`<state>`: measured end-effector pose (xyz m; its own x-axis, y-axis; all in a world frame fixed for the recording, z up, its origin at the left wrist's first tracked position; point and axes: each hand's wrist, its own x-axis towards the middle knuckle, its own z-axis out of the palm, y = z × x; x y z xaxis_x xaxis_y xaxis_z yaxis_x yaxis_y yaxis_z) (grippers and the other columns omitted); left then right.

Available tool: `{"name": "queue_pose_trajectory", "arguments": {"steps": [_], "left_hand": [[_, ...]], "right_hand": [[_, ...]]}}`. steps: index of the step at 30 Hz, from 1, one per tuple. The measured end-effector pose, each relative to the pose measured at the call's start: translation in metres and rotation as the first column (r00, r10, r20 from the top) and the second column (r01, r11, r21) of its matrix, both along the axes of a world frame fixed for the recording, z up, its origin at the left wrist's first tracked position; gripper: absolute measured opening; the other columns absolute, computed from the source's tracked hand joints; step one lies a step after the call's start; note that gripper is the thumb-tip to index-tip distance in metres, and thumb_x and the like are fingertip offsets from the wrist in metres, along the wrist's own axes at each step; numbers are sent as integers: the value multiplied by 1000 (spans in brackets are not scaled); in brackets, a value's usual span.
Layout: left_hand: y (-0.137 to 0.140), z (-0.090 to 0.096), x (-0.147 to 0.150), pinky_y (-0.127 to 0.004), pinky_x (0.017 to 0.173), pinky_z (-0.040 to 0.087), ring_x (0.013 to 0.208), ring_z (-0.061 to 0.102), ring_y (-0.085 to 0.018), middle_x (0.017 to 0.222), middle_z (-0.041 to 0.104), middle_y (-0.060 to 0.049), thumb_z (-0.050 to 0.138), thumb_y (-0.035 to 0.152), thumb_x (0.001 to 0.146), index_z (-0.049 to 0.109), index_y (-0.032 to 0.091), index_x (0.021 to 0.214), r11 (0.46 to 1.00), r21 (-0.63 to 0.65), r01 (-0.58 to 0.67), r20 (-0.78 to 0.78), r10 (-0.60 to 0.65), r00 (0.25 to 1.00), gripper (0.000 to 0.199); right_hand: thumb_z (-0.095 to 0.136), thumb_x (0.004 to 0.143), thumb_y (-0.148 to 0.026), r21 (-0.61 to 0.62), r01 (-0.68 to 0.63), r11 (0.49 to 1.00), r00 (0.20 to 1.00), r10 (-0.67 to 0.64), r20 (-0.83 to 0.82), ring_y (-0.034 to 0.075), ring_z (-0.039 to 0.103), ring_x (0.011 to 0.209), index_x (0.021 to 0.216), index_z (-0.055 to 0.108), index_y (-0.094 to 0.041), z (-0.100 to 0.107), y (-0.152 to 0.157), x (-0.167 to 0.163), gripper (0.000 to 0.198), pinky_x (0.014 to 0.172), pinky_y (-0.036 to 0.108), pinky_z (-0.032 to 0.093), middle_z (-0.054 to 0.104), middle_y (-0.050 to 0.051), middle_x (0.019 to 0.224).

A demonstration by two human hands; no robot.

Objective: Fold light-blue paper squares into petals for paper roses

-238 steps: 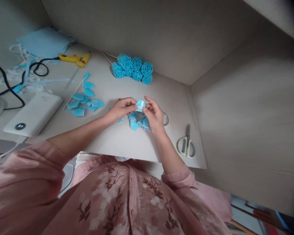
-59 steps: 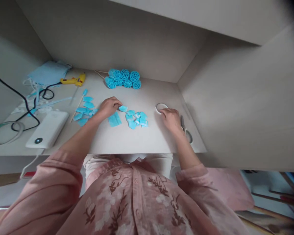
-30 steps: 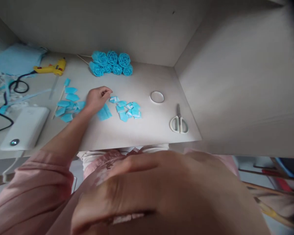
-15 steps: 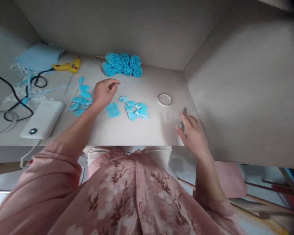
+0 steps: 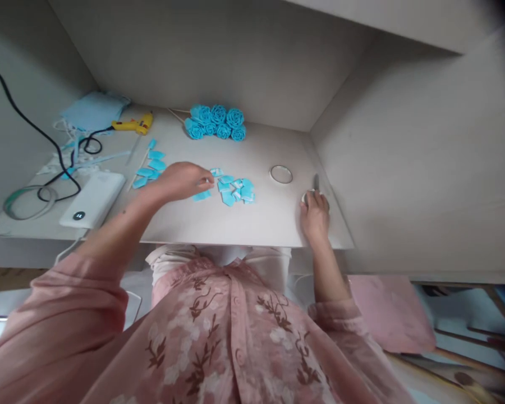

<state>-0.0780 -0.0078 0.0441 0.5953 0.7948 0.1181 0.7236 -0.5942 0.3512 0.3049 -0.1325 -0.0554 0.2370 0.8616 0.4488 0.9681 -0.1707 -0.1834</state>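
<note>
My left hand (image 5: 185,180) is closed in a pinch over the middle left of the table. Anything between its fingertips is too small to make out. Beneath it, a flat blue fabric piece (image 5: 202,196) is partly covered. Just right of the fingertips lies a small blue-and-white piece (image 5: 216,171), beside a loose pile of cut blue pieces (image 5: 227,196). At the table's right side, my right hand (image 5: 315,210) is closed over the pale handles of a pair of scissors, whose blade (image 5: 316,180) points away from me.
A thin ring (image 5: 280,174) lies left of the scissors. Blue fabric roses (image 5: 219,115) are bunched at the back. Leftward are blue petal-shaped pieces (image 5: 156,164), a stick, a yellow glue gun (image 5: 132,123), a pale blue bundle (image 5: 93,109), a white power bank (image 5: 93,200) and black cable.
My left hand has come nearer and to the right, over the flat blue piece. My right hand has lowered onto the tabletop with the scissors. The view has shifted slightly.
</note>
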Motion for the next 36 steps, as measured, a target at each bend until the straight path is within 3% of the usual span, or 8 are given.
{"name": "queue_pose_trajectory", "arguments": {"steps": [9,15,17,20,23,26,30,36], "left_hand": [[-23,-57,-6,-32,69,44,92,67,-28,101,72,-12,45,28,88,69,20,94,984,173,-41,-210,78,975,26],[-17,-53,-6,-31,70,46,80,64,-22,89,71,-7,50,27,82,66,21,79,993,48,-106,110,100,989,17],[-17,-43,-3,-31,73,47,78,63,-19,89,70,-5,59,32,79,65,21,76,984,-124,-126,383,165,909,13],[-19,-26,10,-28,71,49,72,61,-15,81,68,-3,73,37,72,63,18,75,857,-507,98,712,352,607,22],[-17,-14,29,-28,69,52,67,60,-13,69,62,0,81,33,67,61,16,75,622,-643,447,765,504,401,28],[-11,-11,45,-30,68,56,67,62,-14,69,63,-1,83,30,67,60,14,75,496,-673,548,728,576,372,30],[-3,-11,55,-27,62,57,66,63,-13,71,64,-2,83,28,69,59,14,77,469,-684,559,712,596,371,29],[11,-7,56,-27,61,58,68,66,-15,74,67,-3,75,32,78,61,14,88,508,-667,545,735,569,369,25]], "right_hand": [[42,97,-27,3,-114,994,993,114,20,31,50,132,121,67,-9,7,-6,-11,39,110,53,41,59,23,136],[44,95,-23,67,-125,990,991,128,-49,29,54,128,115,70,-8,10,-9,-8,36,110,49,43,63,22,132],[44,95,-24,133,-163,978,980,176,-93,28,57,125,115,70,-10,11,-11,-7,35,110,49,43,66,19,128],[45,96,-31,295,-167,941,932,248,-265,26,63,116,114,70,-17,16,-10,-19,34,106,48,48,72,14,119],[50,95,-41,346,-155,925,750,339,-569,24,66,112,120,68,-23,28,0,-49,35,95,43,55,72,11,118],[58,91,-49,331,-315,890,403,441,-802,23,66,116,130,61,-28,45,20,-88,44,93,40,57,70,9,123],[60,88,-56,321,-467,824,66,395,-916,22,67,110,140,52,-31,64,56,-124,59,90,40,59,67,7,126],[76,76,-43,312,-520,795,84,412,-907,16,66,82,135,57,-25,75,106,-139,65,72,28,57,67,3,98]]}}
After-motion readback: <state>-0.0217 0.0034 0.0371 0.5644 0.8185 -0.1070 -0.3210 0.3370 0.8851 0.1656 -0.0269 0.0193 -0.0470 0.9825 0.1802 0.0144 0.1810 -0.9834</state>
